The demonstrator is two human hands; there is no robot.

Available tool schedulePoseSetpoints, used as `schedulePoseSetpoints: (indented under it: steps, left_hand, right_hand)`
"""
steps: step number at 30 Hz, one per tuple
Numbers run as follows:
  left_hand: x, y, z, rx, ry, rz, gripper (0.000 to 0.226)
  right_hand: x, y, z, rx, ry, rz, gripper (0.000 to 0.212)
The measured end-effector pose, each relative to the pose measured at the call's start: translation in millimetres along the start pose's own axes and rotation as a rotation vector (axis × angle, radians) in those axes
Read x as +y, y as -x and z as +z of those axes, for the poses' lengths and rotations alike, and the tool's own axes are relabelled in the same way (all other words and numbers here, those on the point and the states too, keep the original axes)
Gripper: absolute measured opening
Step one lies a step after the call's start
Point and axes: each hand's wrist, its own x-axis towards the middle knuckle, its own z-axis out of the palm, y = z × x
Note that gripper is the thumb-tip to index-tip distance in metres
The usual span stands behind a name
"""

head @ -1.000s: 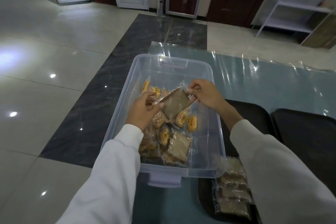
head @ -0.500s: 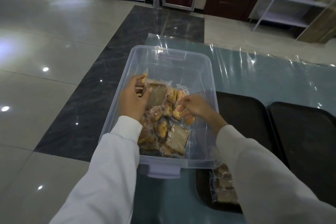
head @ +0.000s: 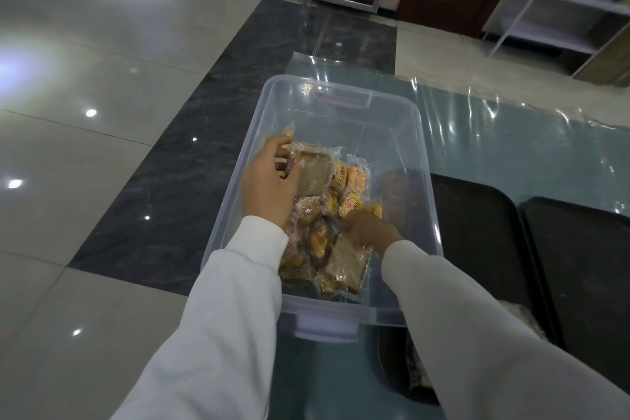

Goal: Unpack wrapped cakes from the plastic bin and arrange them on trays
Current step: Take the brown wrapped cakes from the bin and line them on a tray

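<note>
Brown wrapped cake (head: 312, 177) had passed to the left hand (head: 269, 181), fingers curled round it, while the right hand (head: 370, 230) dipped into the bin (head: 402, 133), pinching another cake.

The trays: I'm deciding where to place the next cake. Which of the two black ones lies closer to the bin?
The left black tray, whose edge sits behind the plastic bin; the other tray lies farther right, beyond it.

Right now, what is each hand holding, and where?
Left hand grips the brown wrapped cake at its left edge. Right hand is among packets; its hold cannot be told.
</note>
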Motion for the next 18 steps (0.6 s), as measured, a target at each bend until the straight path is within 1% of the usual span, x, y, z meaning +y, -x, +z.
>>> schedulePoseSetpoints:
  steps: [5,10,14,18]
  left_hand:
    - [0,-2,1,-0.006,-0.034,0.004,0.042]
    - [1,-2,2,-0.013,-0.041,0.002,0.042]
    - [1,0,2,-0.019,-0.041,-0.001,0.042]
    - [0,0,2,-0.026,-0.034,0.0,0.042]
  right_hand:
    - [7,-8,4,0.065,0.128,-0.017,0.023]
    - [7,-5,-3,0.138,0.19,-0.027,0.017]
    - [5,3,-3,0.175,0.241,-0.088,0.02]
    - [4,9,-4,0.181,0.31,-0.122,0.018]
